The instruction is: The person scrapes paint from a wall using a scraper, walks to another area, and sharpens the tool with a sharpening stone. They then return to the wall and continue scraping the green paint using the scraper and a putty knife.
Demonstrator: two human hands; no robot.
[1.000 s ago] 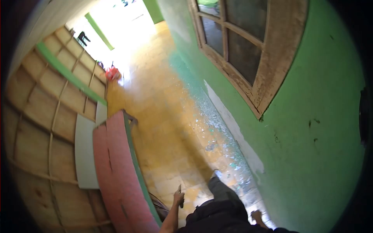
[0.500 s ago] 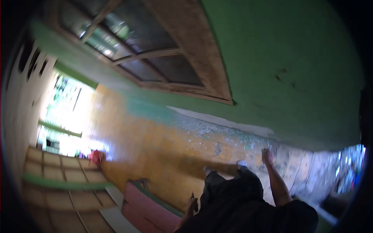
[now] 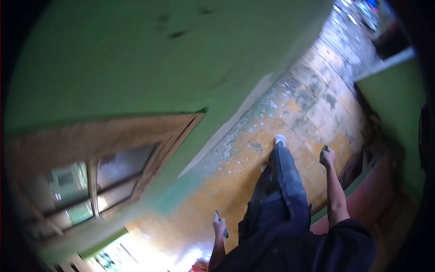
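My left hand [image 3: 219, 225] is closed around a slim dark hand tool [image 3: 225, 232] that sticks out at both ends of the fist, low in the view. Further right and higher, my right hand [image 3: 329, 157] is closed on a small dark thing, too blurred to name. Between the two arms my legs in dark trousers [image 3: 286, 174] stand on the tiled floor [image 3: 317, 115], one foot with a white tip [image 3: 280, 139] stretched forward. Pale flakes [image 3: 233, 149] lie along the foot of the green wall [image 3: 113, 77]; neither hand touches it.
A wooden-framed window [image 3: 93, 181] is set in the wall at left. At right stands a pink piece of furniture [image 3: 378, 190] with a green edge, near another green wall [image 3: 394, 99]. Bright daylight enters at lower left, beside a red object [image 3: 199, 266].
The view has turned strongly, so the floor now runs up to the right. The legs look mid-stride, with one foot forward. The dark thing at my right hand now shows clearly.
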